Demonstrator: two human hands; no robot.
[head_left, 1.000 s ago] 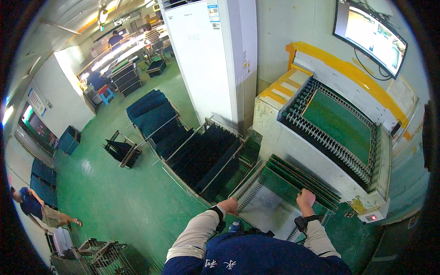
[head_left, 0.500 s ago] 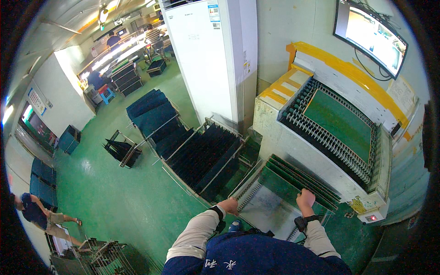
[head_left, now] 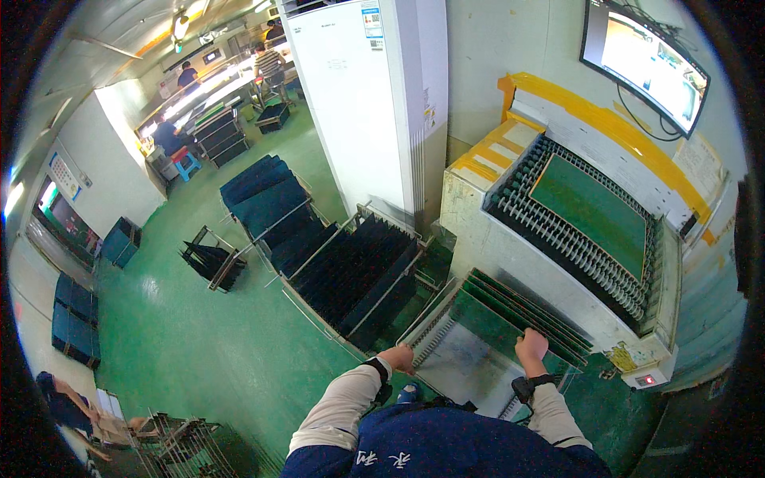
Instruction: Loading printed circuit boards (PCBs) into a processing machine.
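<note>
In front of me stands a slotted rack [head_left: 434,338] with a pale grey bottom sheet. Several thin green panels [head_left: 510,307], which look like circuit boards, stand tilted at its far side. My right hand [head_left: 531,349] is closed at the near edge of the closest green panel, its fingers curled over it. My left hand [head_left: 398,358] is closed at the rack's left side; its fingertips are turned away, so what they grip is hidden. Dark bands wrap both wrists.
Right of the rack is a roller machine [head_left: 558,231] with a green panel [head_left: 594,207] on its rollers. Dark panels fill racks [head_left: 351,267] to the left. A white cabinet [head_left: 358,103] stands behind, a wall screen [head_left: 645,64] upper right. A person [head_left: 72,406] is lower left.
The person at the lower left has moved closer to the metal racks and bends lower. My hands and the green panels stay where they were.
</note>
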